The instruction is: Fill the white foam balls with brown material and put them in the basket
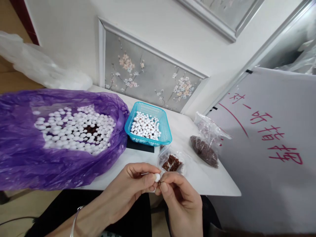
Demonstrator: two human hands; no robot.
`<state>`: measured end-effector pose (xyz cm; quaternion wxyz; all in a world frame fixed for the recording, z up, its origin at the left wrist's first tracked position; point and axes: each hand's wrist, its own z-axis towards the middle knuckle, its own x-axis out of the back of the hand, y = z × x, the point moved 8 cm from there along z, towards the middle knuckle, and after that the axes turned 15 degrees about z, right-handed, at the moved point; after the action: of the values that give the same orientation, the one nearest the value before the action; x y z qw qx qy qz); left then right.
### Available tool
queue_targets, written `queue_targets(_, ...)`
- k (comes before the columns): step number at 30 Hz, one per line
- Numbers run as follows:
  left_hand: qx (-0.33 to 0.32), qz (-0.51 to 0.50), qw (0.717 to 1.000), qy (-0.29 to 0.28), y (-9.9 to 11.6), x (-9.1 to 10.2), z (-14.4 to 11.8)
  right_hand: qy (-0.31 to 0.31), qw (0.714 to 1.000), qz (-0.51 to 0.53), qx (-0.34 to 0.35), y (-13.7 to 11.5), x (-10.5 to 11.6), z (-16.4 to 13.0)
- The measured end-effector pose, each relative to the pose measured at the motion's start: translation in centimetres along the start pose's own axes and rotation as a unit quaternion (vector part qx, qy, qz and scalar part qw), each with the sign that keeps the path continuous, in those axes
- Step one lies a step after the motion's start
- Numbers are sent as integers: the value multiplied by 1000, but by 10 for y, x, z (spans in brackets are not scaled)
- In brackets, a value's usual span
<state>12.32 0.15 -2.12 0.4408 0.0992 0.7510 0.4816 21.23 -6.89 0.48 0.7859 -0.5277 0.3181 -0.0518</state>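
Between thumb and fingers of my left hand point(134, 186) is a small white ball point(157, 177). My right hand point(181, 197) is pinched close against the ball's right side, with a tiny brown bit at its fingertips, too small to name. Just beyond the hands sits a clear bag point(161, 159) holding reddish-brown bits point(172, 163). Behind it stands a blue plastic basket point(166, 126) with many white balls in it. To the left, a purple plastic bag point(106, 171) lies spread out, bearing many more white balls point(74, 131) and a dark brown patch among them.
A clear zip bag of brown material point(204, 149) lies at the right of the white table point(217, 184). Under the basket is a dark flat object point(140, 145). A whiteboard with red writing point(271, 184) stands at right. White plastic sheeting point(49, 65) lies at back left.
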Motion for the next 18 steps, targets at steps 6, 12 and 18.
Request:
queue_targets(6, -15, 31, 999, 14, -1, 6, 0, -8, 1000, -8, 3, 1, -1, 0)
queue_targets(12, -62, 74, 995, -3, 8, 4, 0, -32, 999, -29, 16, 3, -2, 2)
queue_targets(18, -73, 96, 993, 7, 9, 8, -1, -46, 998, -45, 22, 4, -3, 3)
